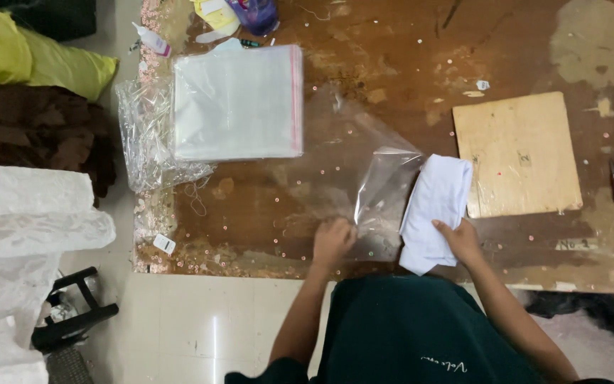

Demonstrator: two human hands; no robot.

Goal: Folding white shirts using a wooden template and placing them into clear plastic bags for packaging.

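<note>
On the table [392, 43], the left hand [333, 240] pinches the clear bag [381, 192] open; the right hand [460, 240] grips the folded white cloth [436, 206], not yet inserted.

A small garment-packing workshop: stained wooden worktable [406, 57], stack of clear bags [236, 103] at eleven o'clock, fabric rolls [15, 235] at nine.

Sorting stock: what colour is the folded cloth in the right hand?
White, plain; the cloth in the right hand shows best in the head view.

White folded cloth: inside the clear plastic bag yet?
Out. The white folded cloth lies beside the clear plastic bag, at its mouth, under the right hand.
</note>
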